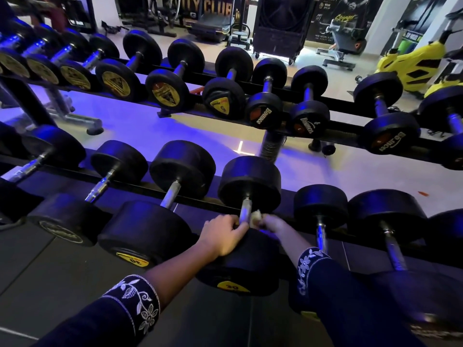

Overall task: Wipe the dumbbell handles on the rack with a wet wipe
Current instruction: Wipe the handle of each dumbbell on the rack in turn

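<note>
On the lower tier of the rack (140, 184), a little right of centre, lies the dumbbell (250, 182) being cleaned, set near-to-far like its neighbours; its chrome handle (245, 209) runs down to a near head (240, 264) that carries a yellow label (231, 286) reading 30. The person leans in with both arms, dark sleeves (132, 304) edged in white floral stitching; the left hand (225, 235) lies over the top of that near head, its fingers bent over the far edge and gripping it right beside the handle; the right hand (273, 225), somewhat blurred, has its fingers bunched round a pale, crumpled wet wipe (255, 217) and holds it against the right side of the handle, close to the near end. Just left on the same tier sits another dumbbell (140, 229) marked 30, its bar bare; to the right stand 2 more (320, 205) with chrome bars. The upper tier, further off, holds a long row of smaller dumbbells (265, 113), some lettered Bounce; blue light washes the pale floor (140, 128) between the tiers; a yellow exercise bike (411, 61) stands at the far right.
</note>
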Demonstrator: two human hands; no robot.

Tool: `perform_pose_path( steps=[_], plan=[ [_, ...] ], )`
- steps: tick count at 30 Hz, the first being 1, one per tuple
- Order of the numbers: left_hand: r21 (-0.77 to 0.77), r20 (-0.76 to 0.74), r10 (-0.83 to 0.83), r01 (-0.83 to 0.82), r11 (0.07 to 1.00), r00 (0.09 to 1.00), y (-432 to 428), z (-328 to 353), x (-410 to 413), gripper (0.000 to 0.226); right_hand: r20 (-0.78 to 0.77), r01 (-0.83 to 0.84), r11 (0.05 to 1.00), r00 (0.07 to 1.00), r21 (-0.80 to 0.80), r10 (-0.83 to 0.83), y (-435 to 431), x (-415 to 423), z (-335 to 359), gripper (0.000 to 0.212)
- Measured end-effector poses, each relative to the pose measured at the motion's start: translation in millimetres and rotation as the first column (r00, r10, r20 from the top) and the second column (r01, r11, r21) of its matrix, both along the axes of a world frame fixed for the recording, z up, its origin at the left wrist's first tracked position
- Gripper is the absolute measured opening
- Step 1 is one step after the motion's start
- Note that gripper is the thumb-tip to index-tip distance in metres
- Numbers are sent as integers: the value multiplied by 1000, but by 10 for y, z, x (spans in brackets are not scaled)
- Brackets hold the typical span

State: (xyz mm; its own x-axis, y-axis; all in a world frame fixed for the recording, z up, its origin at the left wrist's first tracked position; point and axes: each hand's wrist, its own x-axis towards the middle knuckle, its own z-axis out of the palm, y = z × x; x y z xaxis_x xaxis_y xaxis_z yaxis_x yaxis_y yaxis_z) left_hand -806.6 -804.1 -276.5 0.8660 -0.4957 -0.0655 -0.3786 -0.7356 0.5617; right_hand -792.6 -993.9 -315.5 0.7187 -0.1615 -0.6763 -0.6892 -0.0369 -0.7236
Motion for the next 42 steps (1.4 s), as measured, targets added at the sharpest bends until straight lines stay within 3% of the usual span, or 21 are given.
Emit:
perform_pose_path(
  steps=[3, 5, 6, 8, 9, 12, 14, 16, 20, 21, 23, 25, 27, 31, 37, 42],
  plan=[
    [1, 11, -2, 2, 1000, 1000, 1, -12, 7, 59, 98, -31, 985, 995, 168, 15, 110, 61, 13, 37],
    [3, 9, -4, 4, 1000, 1000, 3, -4, 5, 57, 95, -76, 976, 994, 204, 57, 65, -94, -17, 25],
    [-2, 11, -7, 7, 1000, 1000, 7, 0, 5, 57, 40, -46, 981, 998, 189, 39, 32, -191, -28, 19],
    [-5, 1, -14, 14, 1000, 1000, 10, 2, 12, 56, -4, 78, 977, 997, 199, -78, -38, -343, -93, 29],
    [-7, -3, -15, 15, 1000, 1000, 5, -3, 14, 54, 38, 36, 978, 998, 203, -45, -65, -393, -175, 32],
    [-12, 20, -16, 16, 1000, 1000, 6, -35, 23, 65, 50, 135, 947, 987, 291, -156, 30, -470, -25, 21],
    [-6, 25, -12, 12, 1000, 1000, 6, -58, 45, 74, 93, 108, 977, 988, 185, -127, 62, -294, 63, 20],
    [-6, 30, -4, 5, 1000, 1000, -1, -62, 53, 74, 1, 110, 990, 994, 93, -110, 51, -124, 153, 24],
    [-17, 25, -8, 9, 1000, 1000, -5, -56, 49, 75, -135, -150, 987, 981, -62, 140, -55, -196, 120, 33],
    [-16, 24, -7, 7, 1000, 1000, -3, -59, 52, 74, -105, -220, 972, 972, -84, 211, -77, -249, 91, 34],
    [-21, 26, -9, 10, 1000, 1000, -6, -60, 62, 73, -1, -165, 970, 986, -180, 167, -124, -230, 102, 35],
    [-22, 32, -14, 15, 1000, 999, -9, -69, 63, 72, 195, 65, 959, 981, -275, -11, -158, -92, 165, 25],
    [-29, 39, -19, 20, 999, 999, -12, -80, 60, 70, 339, 202, 898, 939, -392, -63, -70, 31, 303, 20],
    [-27, 18, 4, -3, 1000, 1000, 1, -89, 60, 73, 361, 57, 720, 891, -692, 276, 264, -48, 426, 12],
    [16, 30, 1, -2, 1000, 1000, -14, -102, 72, 70, 132, -245, 675, 881, -696, 455, 222, -105, 411, 14],
    [66, 14, -42, 41, 997, 999, -39, -47, 107, 55, 347, 91, 716, 912, -692, 219, 267, 66, 522, 12]
  ],
)
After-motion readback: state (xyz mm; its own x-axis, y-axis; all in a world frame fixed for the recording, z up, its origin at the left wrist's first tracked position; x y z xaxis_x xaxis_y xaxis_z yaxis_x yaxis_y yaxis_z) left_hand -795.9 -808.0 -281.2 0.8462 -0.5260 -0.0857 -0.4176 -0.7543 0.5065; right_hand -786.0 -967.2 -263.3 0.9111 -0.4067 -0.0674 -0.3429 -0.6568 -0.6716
